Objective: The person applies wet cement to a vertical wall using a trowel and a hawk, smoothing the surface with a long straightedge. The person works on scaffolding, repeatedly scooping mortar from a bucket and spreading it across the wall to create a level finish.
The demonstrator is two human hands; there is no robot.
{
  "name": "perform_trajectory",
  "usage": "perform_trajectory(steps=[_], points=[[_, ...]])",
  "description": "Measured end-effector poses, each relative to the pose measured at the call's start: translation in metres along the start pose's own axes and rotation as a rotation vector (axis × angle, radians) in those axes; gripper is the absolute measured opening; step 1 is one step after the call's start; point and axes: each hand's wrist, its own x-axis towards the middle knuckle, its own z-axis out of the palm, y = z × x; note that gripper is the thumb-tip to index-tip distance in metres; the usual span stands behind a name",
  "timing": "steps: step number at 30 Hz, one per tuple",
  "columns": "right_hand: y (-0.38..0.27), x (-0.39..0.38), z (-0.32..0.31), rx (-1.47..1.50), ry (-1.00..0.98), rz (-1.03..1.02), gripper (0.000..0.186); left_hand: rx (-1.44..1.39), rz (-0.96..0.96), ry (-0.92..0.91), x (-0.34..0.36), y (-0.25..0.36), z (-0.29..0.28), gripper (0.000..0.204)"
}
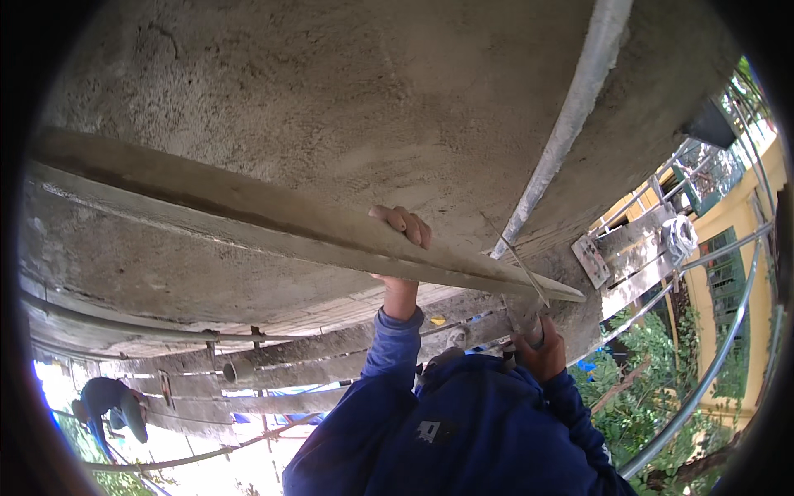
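The left hand [403, 226] has its fingers wrapped tight around a long bar [248, 212]; the right hand [542, 350], lower and to the right, has its fingers closed on a thin-edged tool [524, 314]; above the left fingers is a rough grey wall [289, 99]; a pole [571, 124] slants up to their right; far to their left, a co-worker [112, 401] bends over.

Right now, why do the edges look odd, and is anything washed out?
Head view: the fisheye lens likely bends the metal pipe at lower right; the corners are black; the lower left glares white, while the long bar and wall sit in duller light.
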Motion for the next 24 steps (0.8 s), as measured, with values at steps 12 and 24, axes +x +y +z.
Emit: perform_trajectory(steps=[12,24], points=[[-0.002,-0.03,-0.001,0.159,0.171,0.155,0.034,-0.085,-0.117,-0.154,0.046,-0.026,0.046,0.036],[0.085,-0.066,0.019,0.216,0.17,0.463,0.05,-0.017,-0.206,-0.524,0.055,-0.036,0.045,0.029]])
